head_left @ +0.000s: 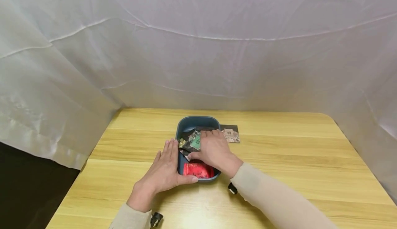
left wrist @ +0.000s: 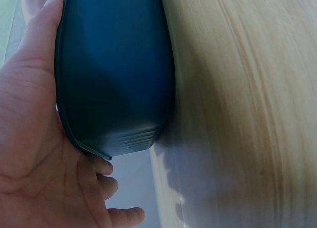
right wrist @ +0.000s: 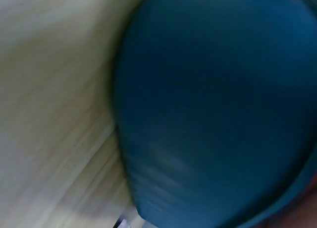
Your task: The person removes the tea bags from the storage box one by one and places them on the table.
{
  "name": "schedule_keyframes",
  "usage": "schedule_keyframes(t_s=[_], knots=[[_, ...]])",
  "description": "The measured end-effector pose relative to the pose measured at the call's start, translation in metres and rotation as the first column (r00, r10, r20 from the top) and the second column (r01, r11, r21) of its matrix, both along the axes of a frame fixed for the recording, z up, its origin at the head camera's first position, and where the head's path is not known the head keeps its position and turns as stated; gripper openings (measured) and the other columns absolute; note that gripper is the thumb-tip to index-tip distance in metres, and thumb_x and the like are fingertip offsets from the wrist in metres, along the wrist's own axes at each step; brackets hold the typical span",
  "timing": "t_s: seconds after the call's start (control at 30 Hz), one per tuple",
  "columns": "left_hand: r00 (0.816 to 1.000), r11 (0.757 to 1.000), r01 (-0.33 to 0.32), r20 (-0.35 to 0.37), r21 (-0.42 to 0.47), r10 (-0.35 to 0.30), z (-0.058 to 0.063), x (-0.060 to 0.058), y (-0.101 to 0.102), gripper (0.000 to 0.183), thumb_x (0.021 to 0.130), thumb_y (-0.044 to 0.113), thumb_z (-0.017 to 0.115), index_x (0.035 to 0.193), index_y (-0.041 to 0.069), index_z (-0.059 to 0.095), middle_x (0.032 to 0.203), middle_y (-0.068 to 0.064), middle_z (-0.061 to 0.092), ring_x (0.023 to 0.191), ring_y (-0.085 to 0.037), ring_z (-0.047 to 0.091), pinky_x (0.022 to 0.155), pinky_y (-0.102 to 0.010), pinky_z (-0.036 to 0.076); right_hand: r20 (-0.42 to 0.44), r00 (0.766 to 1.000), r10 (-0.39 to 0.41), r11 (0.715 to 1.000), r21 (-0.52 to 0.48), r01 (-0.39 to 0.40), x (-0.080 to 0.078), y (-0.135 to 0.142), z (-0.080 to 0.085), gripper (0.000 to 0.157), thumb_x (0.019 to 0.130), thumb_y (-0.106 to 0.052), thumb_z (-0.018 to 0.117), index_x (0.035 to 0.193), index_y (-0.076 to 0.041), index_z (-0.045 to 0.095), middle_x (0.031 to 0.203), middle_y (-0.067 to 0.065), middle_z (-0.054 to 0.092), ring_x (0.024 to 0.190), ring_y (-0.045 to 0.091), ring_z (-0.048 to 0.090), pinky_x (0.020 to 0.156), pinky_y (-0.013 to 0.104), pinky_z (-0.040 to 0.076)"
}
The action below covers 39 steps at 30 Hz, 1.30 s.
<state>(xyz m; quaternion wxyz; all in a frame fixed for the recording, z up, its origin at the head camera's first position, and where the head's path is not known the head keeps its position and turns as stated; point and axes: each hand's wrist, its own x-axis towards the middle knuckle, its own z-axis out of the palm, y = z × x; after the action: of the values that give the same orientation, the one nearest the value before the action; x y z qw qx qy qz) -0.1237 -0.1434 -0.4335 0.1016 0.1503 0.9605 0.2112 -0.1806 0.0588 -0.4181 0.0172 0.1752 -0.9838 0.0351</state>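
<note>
Packets in bin from head, ridged wall from left wrist

Desk: light yellow wood-look top, darker grain streaks running left to right; far right corner rounded; bright patch of glare at the near middle.

On it, two items:

1. Bin, dark blue, open-topped, rounded corners, fine parallel ridges on part of the outer wall. Stands upright a little left of centre, toward the far edge, long sides running near to far.

2. Packet, dark far strip, patterned nearer part, small pale label. Lies just right of the bin's far half; left end hidden, contact uncertain.
</note>
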Motion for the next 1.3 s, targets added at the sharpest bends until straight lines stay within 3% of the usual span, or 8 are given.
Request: schedule_keyframes(t_s=[0.3,0.7,1.1,1.3], knots=[[1.000,1.000,-0.007,-0.004,0.000,0.007,0.000,0.002,0.000,0.148,0.072,0.091,0.069,0.168,-0.001,0.003,0.176,-0.021,0.001,0.164,-0.035,-0.002,0.130,-0.063,0.015,0.093,0.996,-0.005,1.000,0.006,0.005,-0.003,-0.005,0.003,0.105,0.077,-0.061,0.089,0.146,0.009,0.053,0.138,0.024,0.063,0.129,0.040,0.056,0.122,0.052,0.039],[1.000,1.000,0.000,-0.011,0.004,0.000,-0.001,0.002,0.001,0.147,0.072,0.090,0.070,0.168,-0.001,0.004,0.176,-0.021,0.003,0.164,-0.036,-0.001,0.130,-0.065,0.016,0.169,0.985,-0.025,0.998,-0.045,0.033,-0.004,-0.004,0.007,0.110,0.078,-0.075,0.080,0.144,0.009,0.054,0.136,0.024,0.062,0.125,0.035,0.056,0.119,0.047,0.043],[1.000,1.000,-0.003,0.004,0.010,0.003,-0.001,0.001,0.004,0.147,0.073,0.088,0.072,0.168,0.000,0.002,0.177,-0.019,-0.001,0.164,-0.033,-0.004,0.131,-0.063,0.013,0.178,0.984,-0.021,1.000,0.011,0.019,-0.005,-0.002,0.009,0.107,0.079,-0.068,0.084,0.145,0.010,0.055,0.134,0.022,0.064,0.120,0.034,0.058,0.116,0.045,0.045],[1.000,1.000,0.001,0.005,0.008,-0.001,-0.002,0.000,0.004,0.148,0.072,0.089,0.071,0.168,0.000,0.002,0.177,-0.019,0.000,0.165,-0.034,-0.004,0.131,-0.063,0.013,0.144,0.990,0.006,1.000,0.018,-0.008,-0.007,0.001,0.005,0.095,0.077,-0.060,0.088,0.136,0.007,0.058,0.117,0.016,0.061,0.109,0.030,0.054,0.106,0.043,0.049]])
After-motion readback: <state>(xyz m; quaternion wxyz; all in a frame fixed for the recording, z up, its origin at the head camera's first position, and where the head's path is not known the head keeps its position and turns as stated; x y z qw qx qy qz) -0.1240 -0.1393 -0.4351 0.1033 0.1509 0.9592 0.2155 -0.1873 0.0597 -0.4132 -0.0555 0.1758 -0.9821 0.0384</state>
